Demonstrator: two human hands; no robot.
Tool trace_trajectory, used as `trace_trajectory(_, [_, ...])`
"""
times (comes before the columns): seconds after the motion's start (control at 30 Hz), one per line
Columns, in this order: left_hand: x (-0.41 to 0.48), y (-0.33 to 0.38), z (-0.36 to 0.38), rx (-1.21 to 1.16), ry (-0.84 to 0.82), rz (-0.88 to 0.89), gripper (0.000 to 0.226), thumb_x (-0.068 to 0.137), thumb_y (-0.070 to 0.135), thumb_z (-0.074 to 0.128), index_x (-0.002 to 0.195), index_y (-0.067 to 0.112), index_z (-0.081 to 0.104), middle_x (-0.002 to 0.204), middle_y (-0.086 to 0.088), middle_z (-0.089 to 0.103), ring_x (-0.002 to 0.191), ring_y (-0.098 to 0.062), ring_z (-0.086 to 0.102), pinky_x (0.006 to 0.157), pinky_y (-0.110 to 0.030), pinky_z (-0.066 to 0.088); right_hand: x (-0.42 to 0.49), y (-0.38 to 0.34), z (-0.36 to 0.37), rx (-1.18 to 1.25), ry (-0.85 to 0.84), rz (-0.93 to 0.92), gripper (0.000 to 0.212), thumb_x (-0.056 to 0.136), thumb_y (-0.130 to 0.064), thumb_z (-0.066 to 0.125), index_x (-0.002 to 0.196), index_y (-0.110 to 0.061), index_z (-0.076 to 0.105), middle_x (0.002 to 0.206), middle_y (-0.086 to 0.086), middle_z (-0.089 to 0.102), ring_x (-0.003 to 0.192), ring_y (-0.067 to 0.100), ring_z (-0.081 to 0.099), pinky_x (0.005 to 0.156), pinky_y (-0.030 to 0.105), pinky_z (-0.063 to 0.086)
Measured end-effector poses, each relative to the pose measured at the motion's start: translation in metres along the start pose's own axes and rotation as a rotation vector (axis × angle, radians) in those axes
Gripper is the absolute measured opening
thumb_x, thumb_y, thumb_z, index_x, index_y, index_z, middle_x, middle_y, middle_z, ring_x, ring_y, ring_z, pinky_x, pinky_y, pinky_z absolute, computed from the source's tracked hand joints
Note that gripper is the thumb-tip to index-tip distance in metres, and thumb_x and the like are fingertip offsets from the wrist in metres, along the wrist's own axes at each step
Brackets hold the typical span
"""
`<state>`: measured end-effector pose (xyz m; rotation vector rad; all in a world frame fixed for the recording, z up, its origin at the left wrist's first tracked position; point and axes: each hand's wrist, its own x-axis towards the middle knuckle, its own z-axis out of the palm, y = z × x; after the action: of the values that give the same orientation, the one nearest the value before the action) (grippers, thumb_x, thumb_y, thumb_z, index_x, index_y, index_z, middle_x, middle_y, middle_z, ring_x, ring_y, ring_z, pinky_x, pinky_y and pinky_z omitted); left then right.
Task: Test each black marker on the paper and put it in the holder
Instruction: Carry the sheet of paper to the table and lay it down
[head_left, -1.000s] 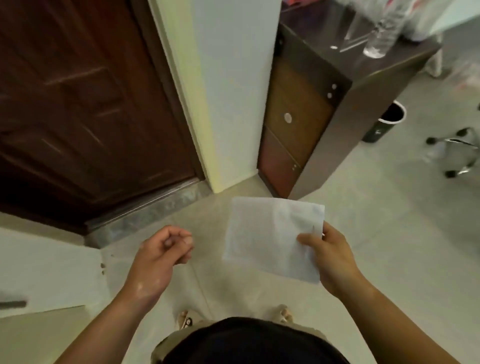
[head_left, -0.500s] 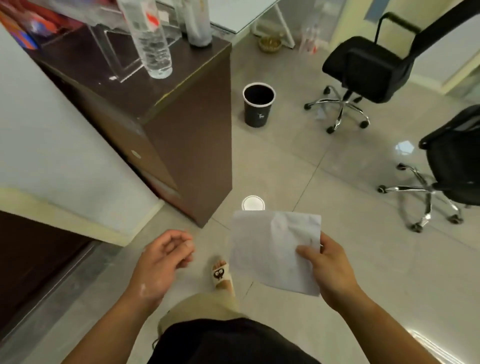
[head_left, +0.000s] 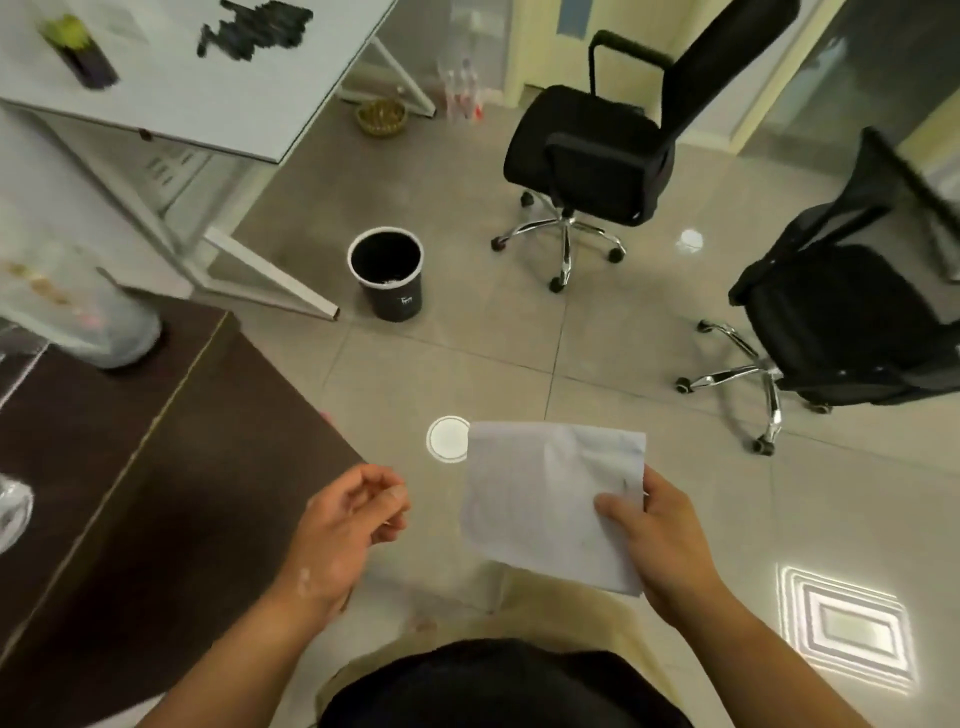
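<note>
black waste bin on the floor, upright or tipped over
Upright: the round black waste bin stands on its base on the grey tiled floor, its open mouth facing up.

dim, perhaps motion-blurred, floor glare

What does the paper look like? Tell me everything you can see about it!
The paper is one thin white sheet, roughly rectangular, with soft creases and a slightly curled lower corner. It is held up in the air over the tiled floor, not lying on anything. The right hand pinches its right edge, thumb on the top side. The left hand is beside it and does not touch it. Whether it has any marker lines is too faint to tell.
</note>
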<state>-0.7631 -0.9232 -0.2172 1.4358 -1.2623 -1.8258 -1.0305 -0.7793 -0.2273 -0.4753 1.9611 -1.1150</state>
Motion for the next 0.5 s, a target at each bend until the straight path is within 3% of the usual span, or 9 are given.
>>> trace_trajectory(0.1, [0.073, 0.034, 0.023, -0.007, -0.015, 0.003, 0.02, 0.093, 0.0, 0.061, 0.085, 0.016, 0.07, 0.078, -0.009, 0.068, 0.072, -0.025, 0.061, 0.07, -0.038, 0.049, 0.068, -0.031, -0.004, -0.001, 0.014, 0.02, 0.025, 0.087, -0.012, 0.067, 0.101, -0.032, 0.073, 0.093, -0.011, 0.078, 0.08, 0.012, 0.076, 0.068, 0.039, 0.065])
trace_trajectory(0.2, [0.149, 0.063, 0.046, 0.026, 0.009, 0.018, 0.029, 0.093, 0.002, 0.061, 0.08, 0.025, 0.072, 0.077, -0.005, 0.07, 0.071, -0.022, 0.063, 0.071, -0.038, 0.05, 0.15, -0.065, -0.009, -0.017, -0.006, 0.013, 0.025, 0.086, -0.014, 0.067, 0.103, -0.032, 0.072, 0.093, -0.015, 0.078, 0.08, 0.009, 0.075, 0.065, 0.034, 0.063])
trace_trajectory(0.4, [0.278, 0.137, 0.094, -0.029, 0.083, 0.011, 0.025, 0.093, 0.004, 0.062, 0.082, 0.024, 0.072, 0.077, -0.004, 0.071, 0.071, -0.022, 0.065, 0.067, -0.033, 0.054, 0.311, -0.17, -0.025, -0.146, -0.1, -0.008, 0.021, 0.088, -0.014, 0.067, 0.1, -0.031, 0.07, 0.086, -0.021, 0.076, 0.075, 0.01, 0.074, 0.064, 0.033, 0.058])
trace_trajectory(0.5, [0.338, 0.173, 0.111, -0.051, 0.109, 0.023, 0.017, 0.092, 0.007, 0.063, 0.086, 0.021, 0.071, 0.08, -0.006, 0.071, 0.072, -0.022, 0.066, 0.069, -0.033, 0.055, 0.386, -0.223, -0.027, -0.182, -0.156, -0.043, 0.023, 0.09, -0.012, 0.065, 0.098, -0.033, 0.069, 0.085, -0.025, 0.075, 0.075, 0.001, 0.072, 0.059, 0.023, 0.053])
